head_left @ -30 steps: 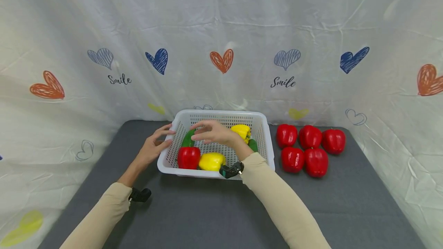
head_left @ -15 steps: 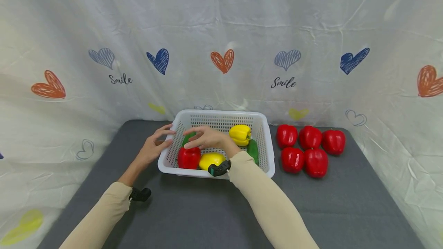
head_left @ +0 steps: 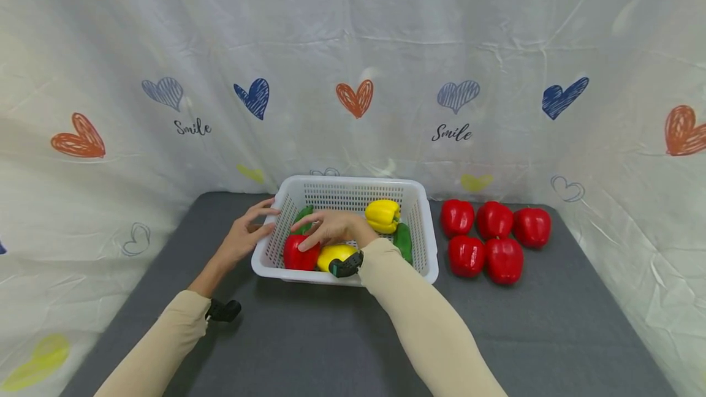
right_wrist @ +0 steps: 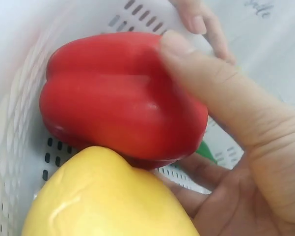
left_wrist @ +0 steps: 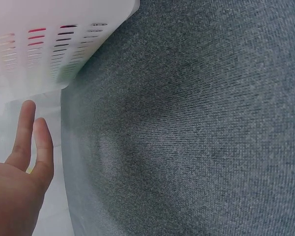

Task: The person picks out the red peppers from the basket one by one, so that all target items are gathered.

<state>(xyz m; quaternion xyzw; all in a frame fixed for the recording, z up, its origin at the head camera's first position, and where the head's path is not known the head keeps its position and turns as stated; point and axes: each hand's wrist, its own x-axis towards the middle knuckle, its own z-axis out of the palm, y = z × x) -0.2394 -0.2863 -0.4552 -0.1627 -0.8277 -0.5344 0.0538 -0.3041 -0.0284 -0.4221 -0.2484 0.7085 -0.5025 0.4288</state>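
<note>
A white perforated basket (head_left: 353, 181) stands on the dark grey table. Inside its front left corner lies a red bell pepper (head_left: 298, 256). My right hand (head_left: 337, 225) reaches into the basket and holds this pepper, its thumb on the near side and fingers curled behind, as the right wrist view shows. Beside it rests a yellow bell pepper (right_wrist: 108, 201), close under the hand. My left hand (head_left: 242, 238) is at the basket's left rim, with loosely spread fingers touching or nearly touching it. In the left wrist view, two fingers (left_wrist: 24, 130) stretch out beside the basket wall.
A second yellow bell pepper (head_left: 382, 215) and a long green vegetable (head_left: 403, 242) lie at the basket's right; another green one (head_left: 303, 218) lies at the left. Several red bell peppers (head_left: 494, 219) are grouped right of the basket. A heart-printed curtain (head_left: 353, 48) hangs behind.
My right hand has moved left and down inside the basket, from above its middle onto the red bell pepper. The left hand has stayed at the rim.
</note>
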